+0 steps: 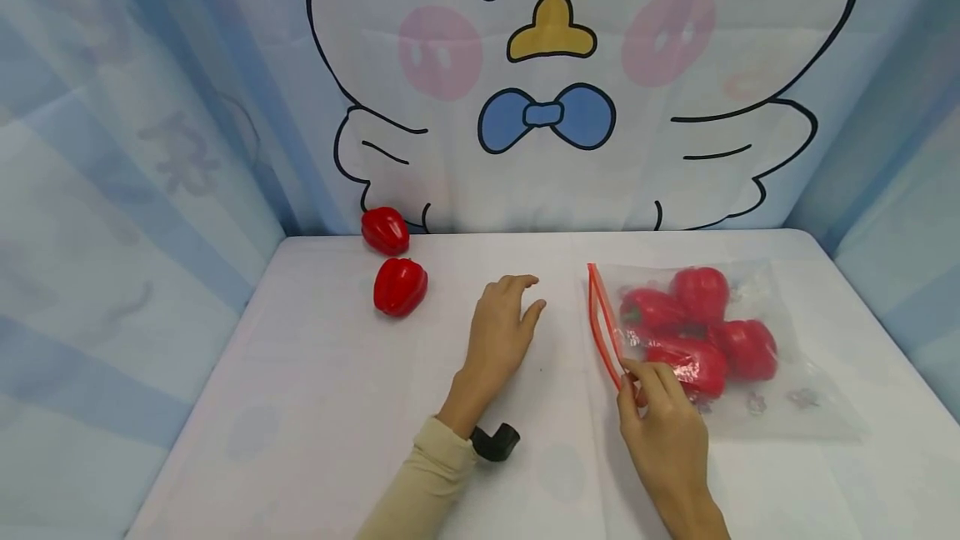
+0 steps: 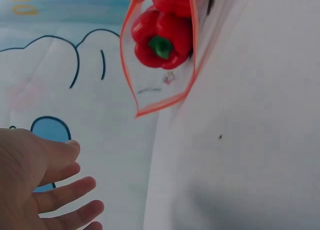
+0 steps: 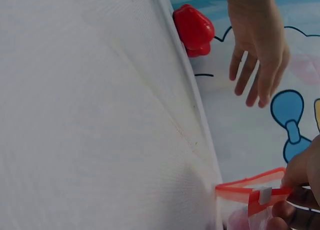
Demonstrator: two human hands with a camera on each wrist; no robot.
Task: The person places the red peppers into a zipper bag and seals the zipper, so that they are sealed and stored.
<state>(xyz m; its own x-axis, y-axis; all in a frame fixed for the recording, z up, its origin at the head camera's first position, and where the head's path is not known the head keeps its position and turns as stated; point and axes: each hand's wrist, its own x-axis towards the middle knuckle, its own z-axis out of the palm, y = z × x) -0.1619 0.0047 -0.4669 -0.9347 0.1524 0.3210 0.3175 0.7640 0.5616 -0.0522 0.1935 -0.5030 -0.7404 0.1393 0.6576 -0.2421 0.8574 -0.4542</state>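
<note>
Basically, R hand [image 1: 663,436] pinches the red zip strip [image 1: 595,311] of a clear plastic bag [image 1: 795,394] b/w thumb & fingers, at the mouth's near corner, w/ a white slider [image 3: 265,195] just beside. Bag lies toward the tabletop's [image 1: 315,440] right edge, mouth partly open & facing the left edge, w/ 4 bagged peppers [image 1: 752,350] in it, all red. L hand [image 1: 498,332] is over the mid table, fingers spread, holding nothing, b/w the bag & 2 loose red ones: back pepper [image 1: 386,230] at the far edge nr the far left corner, front pepper [image 1: 401,287] just nearer. Cartoon curtain [image 1: 750,23] behind.
</note>
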